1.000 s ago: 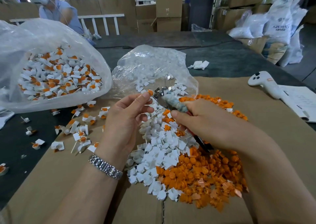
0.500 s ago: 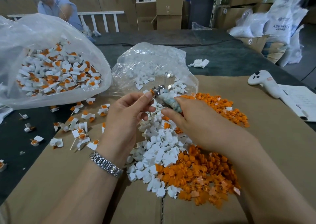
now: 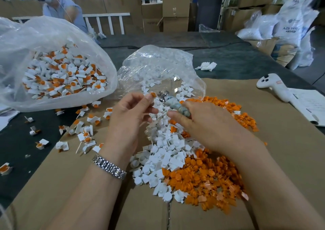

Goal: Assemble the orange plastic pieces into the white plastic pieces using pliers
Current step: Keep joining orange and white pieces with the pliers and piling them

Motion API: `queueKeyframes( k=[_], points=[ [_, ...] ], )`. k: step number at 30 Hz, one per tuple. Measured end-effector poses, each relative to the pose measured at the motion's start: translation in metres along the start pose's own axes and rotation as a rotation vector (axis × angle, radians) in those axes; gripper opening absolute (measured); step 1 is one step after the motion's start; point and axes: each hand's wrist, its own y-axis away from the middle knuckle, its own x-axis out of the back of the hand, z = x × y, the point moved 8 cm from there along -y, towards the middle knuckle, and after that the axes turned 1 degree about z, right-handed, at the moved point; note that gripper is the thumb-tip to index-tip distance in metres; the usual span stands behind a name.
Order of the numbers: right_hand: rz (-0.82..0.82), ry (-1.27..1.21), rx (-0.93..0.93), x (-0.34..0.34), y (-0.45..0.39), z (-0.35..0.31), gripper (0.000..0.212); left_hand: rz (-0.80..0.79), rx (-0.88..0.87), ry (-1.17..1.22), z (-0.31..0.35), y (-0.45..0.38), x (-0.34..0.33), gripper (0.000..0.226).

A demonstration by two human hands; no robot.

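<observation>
Head view | left hand point(image 3: 130, 117) fingers pinch an orange piece point(image 3: 153, 94) at the plier tip | right hand point(image 3: 207, 124) wraps the pliers point(image 3: 173, 103), long axis slanting up-left, nose away | white pieces point(image 3: 165, 147) heaped below on the desk point(image 3: 263, 159)

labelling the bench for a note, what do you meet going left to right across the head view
big bag of assembled pieces → left hand → pliers → right hand → white handheld controller → paper sheet
</observation>
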Motion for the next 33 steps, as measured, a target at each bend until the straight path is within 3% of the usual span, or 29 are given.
queueKeyframes(
  k=[6, 8, 10, 15, 18, 25, 33],
  points=[
    [0.061, 0.039, -0.242, 0.005, -0.003, 0.048, 0.059, 0.521, -0.225, -0.693, 0.034, 0.003, 0.062, 0.009],
    [0.049, 0.066, -0.324, 0.001, -0.003, 0.061, 0.060, 0.603, -0.276, -0.891, 0.043, 0.006, 0.068, 0.011],
    [0.030, 0.092, -0.399, -0.004, -0.004, 0.072, 0.062, 0.509, -0.286, -0.966, 0.041, 0.003, 0.061, 0.013],
    [0.006, 0.159, -0.483, -0.011, -0.004, 0.090, 0.063, -0.118, -0.134, -0.914, 0.011, -0.002, 0.022, 0.020],
    [-0.031, 0.171, -0.498, -0.017, -0.004, 0.094, 0.070, -0.318, -0.027, -0.993, -0.003, 0.003, 0.015, 0.017],
    [-0.069, 0.212, -0.475, -0.025, -0.007, 0.090, 0.074, -0.179, -0.112, -1.063, -0.001, 0.001, 0.009, 0.012],
    [-0.029, 0.073, -0.453, -0.015, -0.005, 0.089, 0.068, -0.058, -0.143, -0.992, 0.001, -0.003, 0.014, 0.020]
  ],
)
